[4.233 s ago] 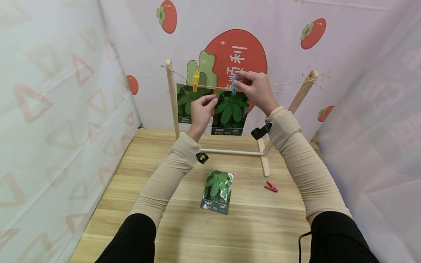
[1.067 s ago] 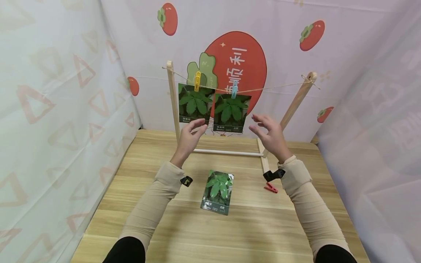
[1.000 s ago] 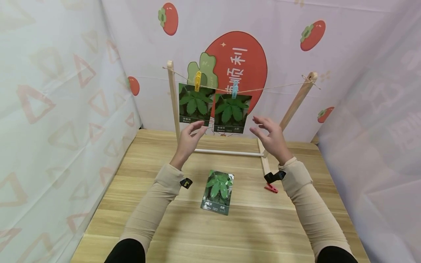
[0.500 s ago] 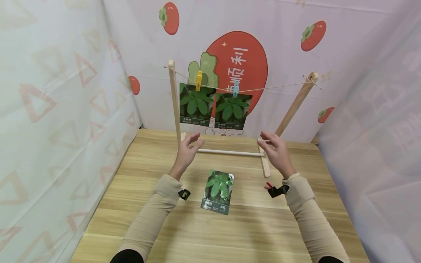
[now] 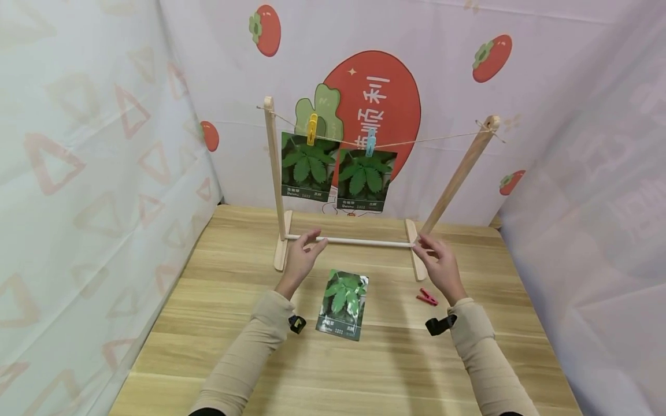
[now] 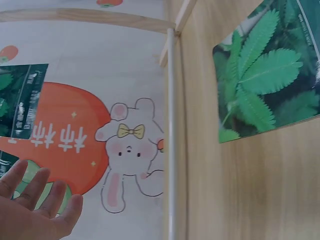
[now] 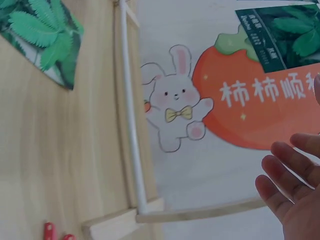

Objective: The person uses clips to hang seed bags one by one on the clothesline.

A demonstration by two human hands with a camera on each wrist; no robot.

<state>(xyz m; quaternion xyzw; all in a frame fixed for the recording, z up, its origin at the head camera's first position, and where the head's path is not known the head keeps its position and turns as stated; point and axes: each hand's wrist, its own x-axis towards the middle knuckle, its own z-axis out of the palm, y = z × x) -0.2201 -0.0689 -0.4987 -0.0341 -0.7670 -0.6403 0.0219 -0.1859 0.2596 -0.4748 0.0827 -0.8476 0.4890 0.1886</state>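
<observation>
My left hand (image 5: 302, 258) hovers over the table with relaxed fingers, its tips overlapping the white rod (image 5: 359, 241) in the head view. Nothing is in it. Opposite, my right hand (image 5: 439, 266) is empty too, fingers loose, near the rack's right foot (image 5: 416, 263). A glossy leaf-print card (image 5: 342, 305) lies on the table between my forearms. Right of it rests a pink clothespin (image 5: 428, 297). Two similar cards hang from the string: the left card (image 5: 308, 170) under a yellow clothespin (image 5: 312, 129), the right card (image 5: 364, 182) under a blue clothespin (image 5: 371, 143).
The wooden rack has a left post (image 5: 274, 167) and a right post (image 5: 458, 173), with the string (image 5: 426, 139) tied between their tops. A printed cloth backdrop (image 5: 447, 69) stands close behind it. The wooden table (image 5: 208, 323) runs toward me.
My right hand has let go of the blue clothespin. Both hands have come down and apart, from the hanging cards to the level of the white rod. The right card stays hanging.
</observation>
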